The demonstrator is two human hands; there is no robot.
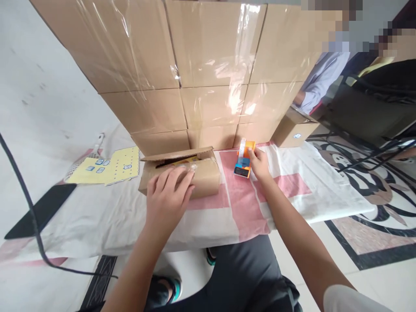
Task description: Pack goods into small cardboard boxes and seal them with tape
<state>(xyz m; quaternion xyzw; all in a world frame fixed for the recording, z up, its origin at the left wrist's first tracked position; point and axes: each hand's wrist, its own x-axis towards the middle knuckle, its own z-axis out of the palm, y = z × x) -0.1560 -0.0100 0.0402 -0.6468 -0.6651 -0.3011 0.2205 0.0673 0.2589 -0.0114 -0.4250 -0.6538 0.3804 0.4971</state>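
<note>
Two hands at work over a cloth-covered table point(308, 195). Left hand point(169, 195): palm flat on the near top of a small carton point(208, 175), fingers spread slightly apart, pressing, not gripping. Carton: brown corrugated card, oblong, far flap point(177, 155) raised, lying left of centre. Right hand point(258, 164): fingers closed round an orange tape dispenser point(243, 162) standing on the cloth, just right of the carton; hard plastic, blocky, blue panel, pale tape roll on top. Judged good practice: hold the carton firm and square while the dispenser is lifted, keeping the flap edge free. Cloth: thin, white with pink blocks, creased. Far side: stacked cartons point(208, 65), plain kraft card under glossy film. Far left: yellow label sheet point(112, 169), flat paper; near it, a black phone point(42, 210), smooth slab.
</note>
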